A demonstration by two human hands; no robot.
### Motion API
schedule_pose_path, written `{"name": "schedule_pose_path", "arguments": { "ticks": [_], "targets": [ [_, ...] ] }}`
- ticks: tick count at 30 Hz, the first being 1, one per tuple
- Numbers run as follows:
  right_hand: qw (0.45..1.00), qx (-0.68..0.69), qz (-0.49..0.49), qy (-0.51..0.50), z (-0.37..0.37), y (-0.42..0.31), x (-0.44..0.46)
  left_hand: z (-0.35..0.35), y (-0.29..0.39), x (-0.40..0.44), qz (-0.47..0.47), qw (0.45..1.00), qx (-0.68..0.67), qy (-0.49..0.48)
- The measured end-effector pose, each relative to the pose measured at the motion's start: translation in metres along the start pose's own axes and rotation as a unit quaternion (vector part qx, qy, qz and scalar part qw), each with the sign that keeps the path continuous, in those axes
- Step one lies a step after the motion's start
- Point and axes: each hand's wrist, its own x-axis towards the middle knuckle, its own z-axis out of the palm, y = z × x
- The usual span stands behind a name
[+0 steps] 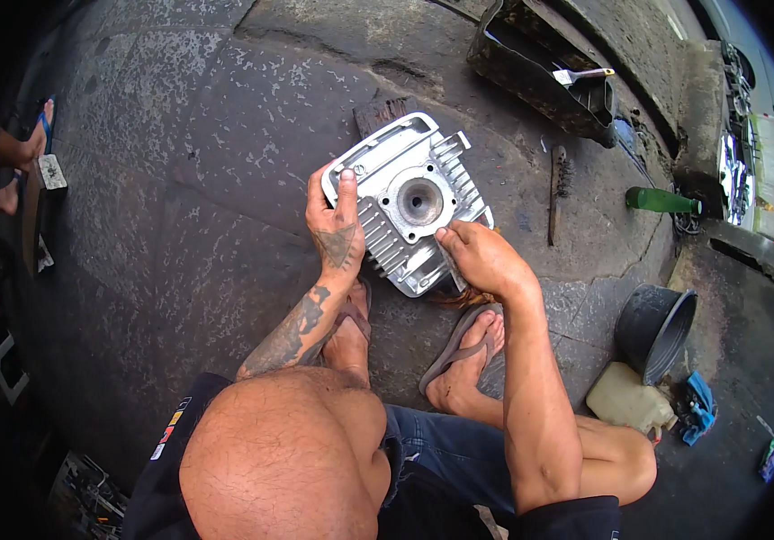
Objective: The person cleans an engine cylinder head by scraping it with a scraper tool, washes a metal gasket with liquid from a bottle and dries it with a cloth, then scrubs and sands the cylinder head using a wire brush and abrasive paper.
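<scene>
A silver finned metal engine part with a round flange and a dark central hole is tilted in front of me, above a dark piece of wood. My left hand grips its left edge, the thumb lying on the top face. At the lower right, my right hand has thumb and fingers pinched together beside the flange. A small flat piece partly shows under those fingers; what it is stays unclear.
A dark grimy trough holds a paintbrush. To the right are a wire brush, a green bottle, a black bucket and a pale jerrycan. Another person's feet show at far left.
</scene>
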Motion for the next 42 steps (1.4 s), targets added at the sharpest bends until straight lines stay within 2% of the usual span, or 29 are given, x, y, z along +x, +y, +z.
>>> {"name": "schedule_pose_path", "arguments": {
  "ticks": [8,10,13,14,15,18,20,27,31,33,37,42],
  "targets": [
    [0.996,0.075,-0.019,-0.054,-0.005,0.016,0.005,-0.003,0.009,0.000,-0.018,1.000,0.014,-0.018],
    [0.996,0.084,-0.020,-0.004,0.010,0.014,-0.001,-0.004,0.008,0.001,-0.014,1.000,0.008,-0.019],
    [0.990,0.072,0.022,0.123,0.045,0.000,-0.006,0.002,0.008,-0.001,-0.003,1.000,0.003,-0.004],
    [0.982,0.124,0.041,0.138,0.052,-0.006,-0.008,0.003,0.008,-0.001,-0.002,1.000,0.003,-0.006],
    [0.975,0.092,0.034,0.198,0.065,-0.006,-0.006,0.003,0.008,-0.002,-0.010,1.000,-0.005,-0.006],
    [0.971,0.149,0.066,0.172,0.069,-0.003,-0.001,0.001,0.008,-0.003,-0.011,1.000,-0.001,-0.009],
    [0.955,0.248,0.111,0.118,0.053,-0.016,-0.005,0.000,0.007,-0.001,-0.003,1.000,0.006,-0.007],
    [0.945,0.293,0.124,0.079,0.044,-0.012,-0.002,-0.001,0.006,0.001,0.010,1.000,0.011,-0.012],
    [0.947,0.286,0.129,0.071,0.047,-0.010,-0.003,-0.003,0.008,-0.001,-0.010,0.999,-0.012,-0.028],
    [0.969,0.164,0.054,0.178,0.063,-0.008,-0.005,-0.001,0.006,0.000,-0.001,1.000,-0.003,-0.020],
    [0.955,0.120,0.068,0.264,0.078,-0.023,-0.013,0.004,-0.002,-0.005,0.005,1.000,-0.017,0.007],
    [0.957,0.139,0.070,0.244,0.074,-0.021,-0.019,0.001,-0.006,-0.013,0.008,0.999,-0.032,-0.001]
  ]
}}
